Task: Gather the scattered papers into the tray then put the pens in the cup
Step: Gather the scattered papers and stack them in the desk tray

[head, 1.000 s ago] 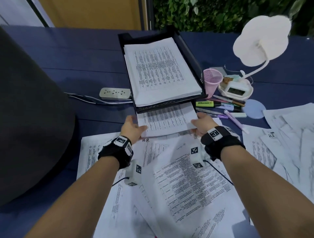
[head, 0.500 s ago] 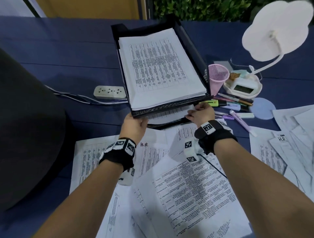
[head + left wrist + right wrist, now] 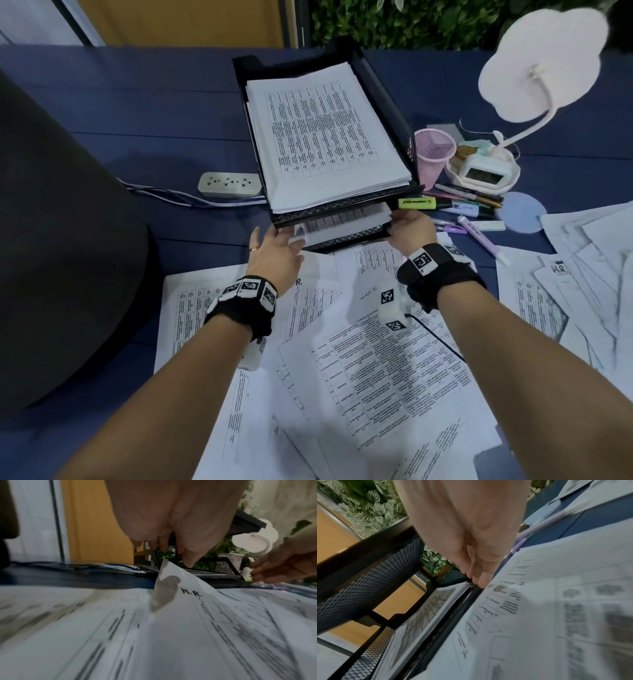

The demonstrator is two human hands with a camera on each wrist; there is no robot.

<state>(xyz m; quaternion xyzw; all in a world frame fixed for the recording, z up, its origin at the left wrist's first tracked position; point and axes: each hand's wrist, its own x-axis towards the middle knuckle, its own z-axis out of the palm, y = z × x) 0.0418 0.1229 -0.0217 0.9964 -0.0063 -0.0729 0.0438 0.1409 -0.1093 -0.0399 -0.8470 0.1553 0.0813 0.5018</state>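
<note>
A black two-tier mesh tray [image 3: 387,96] stands at the table's middle back, with a thick paper stack [image 3: 325,137] on its upper tier. A thinner stack [image 3: 346,222] lies in the lower tier [image 3: 368,577], its front edge showing. My right hand [image 3: 407,226] is at the lower tier's front right corner, straight fingers [image 3: 476,574] touching the stack's edge [image 3: 426,609]. My left hand [image 3: 277,246] hovers at the front left corner, fingers relaxed, above a lifted sheet marked "H.R." [image 3: 192,592]. Many loose sheets [image 3: 376,377] cover the near table. Pens [image 3: 469,198] lie beside a pink mesh cup [image 3: 433,154].
A yellow highlighter [image 3: 416,204] and a lilac pen [image 3: 479,236] lie right of the tray. Behind them stand a white lamp [image 3: 537,65] and clock [image 3: 483,174]. More sheets [image 3: 582,274] lie at the right. A power strip [image 3: 229,185] sits left of the tray; a dark bulk [image 3: 51,240] fills the left.
The stack that both hands held in front of the tray has slid into the lower tier. Both hands have let go of it and stay at the tier's front edge.
</note>
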